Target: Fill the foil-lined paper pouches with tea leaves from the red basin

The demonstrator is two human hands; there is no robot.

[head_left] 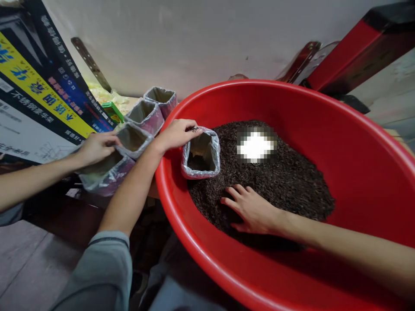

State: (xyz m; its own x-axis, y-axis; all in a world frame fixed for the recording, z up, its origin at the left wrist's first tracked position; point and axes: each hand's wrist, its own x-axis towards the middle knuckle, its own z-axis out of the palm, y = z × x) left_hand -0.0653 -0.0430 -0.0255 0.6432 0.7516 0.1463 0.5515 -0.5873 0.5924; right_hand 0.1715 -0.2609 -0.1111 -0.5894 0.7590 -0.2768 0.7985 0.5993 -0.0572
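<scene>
Gray sleeve [100, 268]; left hand [177, 134] grips square, crinkly-rimmed bag [201, 173]; right hand [251, 211] spread on dark grains [285, 172].

This looks like a small workshop or packing corner, though a storeroom is possible too. A big red tub [363, 185] holds a heap of dark, loose grains [292, 190]; plastic-lined boxes [154, 124] stand in a row beside it. A large printed carton [48, 93], a red metal beam [353, 56] and a scuffed, plain wall [194, 43] add to that impression.
</scene>
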